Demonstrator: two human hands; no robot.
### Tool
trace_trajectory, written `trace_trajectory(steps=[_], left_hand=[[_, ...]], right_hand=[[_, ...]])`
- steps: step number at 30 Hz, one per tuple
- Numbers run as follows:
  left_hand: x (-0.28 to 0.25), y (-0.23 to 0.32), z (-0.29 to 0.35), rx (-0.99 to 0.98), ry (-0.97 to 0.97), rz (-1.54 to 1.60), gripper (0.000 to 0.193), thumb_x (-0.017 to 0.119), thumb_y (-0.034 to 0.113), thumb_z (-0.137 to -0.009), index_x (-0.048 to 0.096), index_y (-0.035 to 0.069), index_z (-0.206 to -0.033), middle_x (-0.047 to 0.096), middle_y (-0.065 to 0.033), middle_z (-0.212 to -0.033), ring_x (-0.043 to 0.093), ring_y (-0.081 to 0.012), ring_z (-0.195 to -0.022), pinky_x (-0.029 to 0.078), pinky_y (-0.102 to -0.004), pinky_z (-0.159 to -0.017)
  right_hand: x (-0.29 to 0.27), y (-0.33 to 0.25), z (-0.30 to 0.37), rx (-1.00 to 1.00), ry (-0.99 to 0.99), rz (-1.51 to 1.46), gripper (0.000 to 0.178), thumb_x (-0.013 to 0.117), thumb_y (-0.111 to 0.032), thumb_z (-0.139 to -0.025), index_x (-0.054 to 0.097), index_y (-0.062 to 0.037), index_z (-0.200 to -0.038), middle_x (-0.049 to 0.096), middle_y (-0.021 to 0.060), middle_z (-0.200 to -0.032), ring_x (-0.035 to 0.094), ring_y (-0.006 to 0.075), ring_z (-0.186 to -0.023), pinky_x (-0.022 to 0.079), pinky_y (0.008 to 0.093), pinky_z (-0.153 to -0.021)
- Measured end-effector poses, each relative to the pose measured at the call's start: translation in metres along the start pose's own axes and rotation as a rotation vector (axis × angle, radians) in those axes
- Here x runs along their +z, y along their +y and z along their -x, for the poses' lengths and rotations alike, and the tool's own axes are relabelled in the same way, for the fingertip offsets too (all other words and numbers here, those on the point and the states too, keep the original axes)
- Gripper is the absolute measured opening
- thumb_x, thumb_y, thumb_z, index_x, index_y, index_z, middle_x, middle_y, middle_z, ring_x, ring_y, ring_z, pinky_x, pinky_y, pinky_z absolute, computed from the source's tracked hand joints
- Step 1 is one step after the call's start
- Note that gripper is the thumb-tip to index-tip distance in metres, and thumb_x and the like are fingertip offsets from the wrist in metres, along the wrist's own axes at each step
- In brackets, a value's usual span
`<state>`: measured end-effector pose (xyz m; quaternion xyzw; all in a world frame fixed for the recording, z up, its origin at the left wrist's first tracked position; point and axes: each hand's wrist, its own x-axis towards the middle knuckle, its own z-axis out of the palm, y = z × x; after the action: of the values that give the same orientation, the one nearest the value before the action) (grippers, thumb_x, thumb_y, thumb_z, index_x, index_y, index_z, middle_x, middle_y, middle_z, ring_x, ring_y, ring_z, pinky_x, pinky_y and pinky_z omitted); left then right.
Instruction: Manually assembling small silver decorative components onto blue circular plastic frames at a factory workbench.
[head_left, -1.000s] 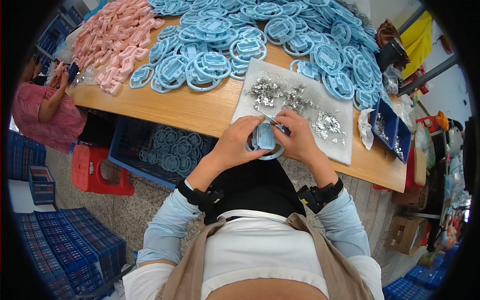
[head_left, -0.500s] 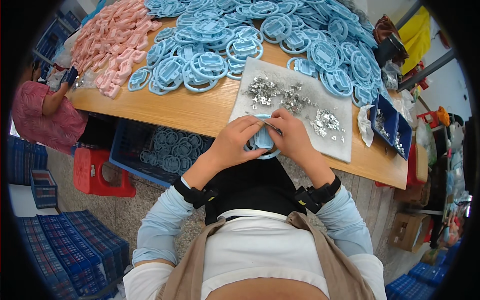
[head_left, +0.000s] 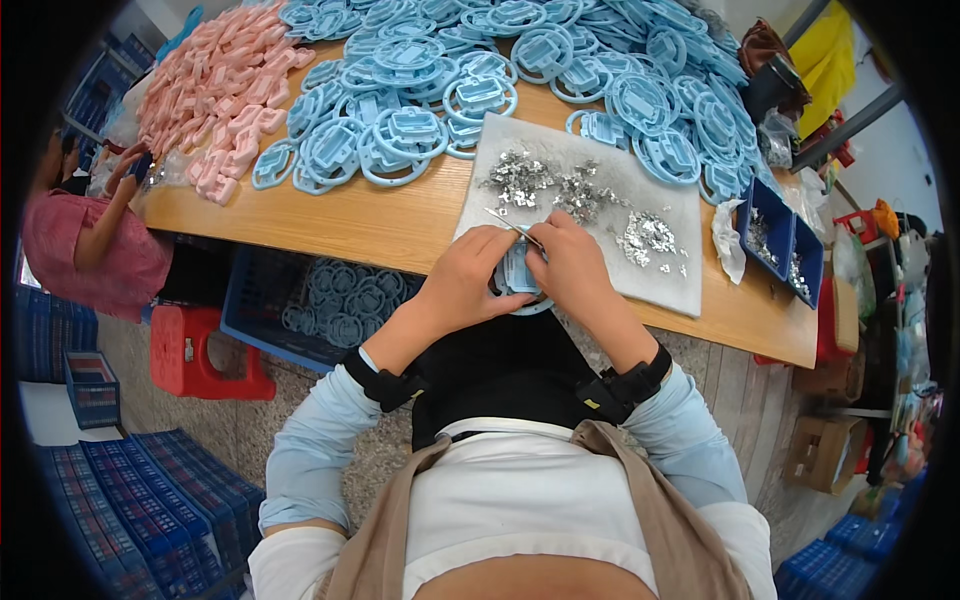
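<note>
My left hand is closed on a light-blue round plastic piece with a raised frame in its middle, held at the table's front edge above my lap. Between the thumb and fingers of my right hand is a pair of slim metal tweezers; their tips point up and left over the far side of the piece. My fingers hide much of the piece. Just beyond my hands, small silver metal bits lie in several heaps on a white foam sheet.
Light-blue pieces pile across the table's back, with pink plastic parts at left. Blue bins with metal bits stand right, beside crumpled white paper. A blue crate, red stool and another person are left.
The tweezers have shifted, their tips now reaching up and left past the piece's far rim. My right hand has moved slightly left; the left still holds the piece.
</note>
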<state>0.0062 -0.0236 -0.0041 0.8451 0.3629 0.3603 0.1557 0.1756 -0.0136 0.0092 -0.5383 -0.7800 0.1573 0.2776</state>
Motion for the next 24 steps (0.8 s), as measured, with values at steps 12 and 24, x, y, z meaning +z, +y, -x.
trace_trajectory(steps=[12, 24], left_hand=[[0.010, 0.001, -0.005, -0.081, 0.031, -0.054, 0.061, 0.080, 0.027, -0.053, 0.057, 0.002, -0.103, 0.049, -0.0138, -0.107, 0.048, -0.0311, -0.099, 0.040, -0.0389, -0.083], [0.012, -0.002, -0.002, -0.058, 0.042, -0.125, 0.063, 0.080, 0.027, -0.052, 0.054, 0.003, -0.104, 0.048, -0.0170, -0.113, 0.045, -0.0325, -0.107, 0.038, -0.0401, -0.088]], right_hand=[[-0.010, -0.001, 0.060, -0.058, -0.056, 0.178, 0.045, 0.056, -0.005, -0.077, 0.052, -0.0151, -0.121, 0.055, 0.0091, -0.073, 0.056, 0.0289, -0.057, 0.045, 0.0380, -0.052], [-0.008, -0.009, 0.047, -0.038, -0.052, 0.179, 0.035, 0.058, -0.008, -0.075, 0.059, -0.0094, -0.109, 0.059, 0.0100, -0.071, 0.058, 0.0285, -0.056, 0.046, 0.0367, -0.052]])
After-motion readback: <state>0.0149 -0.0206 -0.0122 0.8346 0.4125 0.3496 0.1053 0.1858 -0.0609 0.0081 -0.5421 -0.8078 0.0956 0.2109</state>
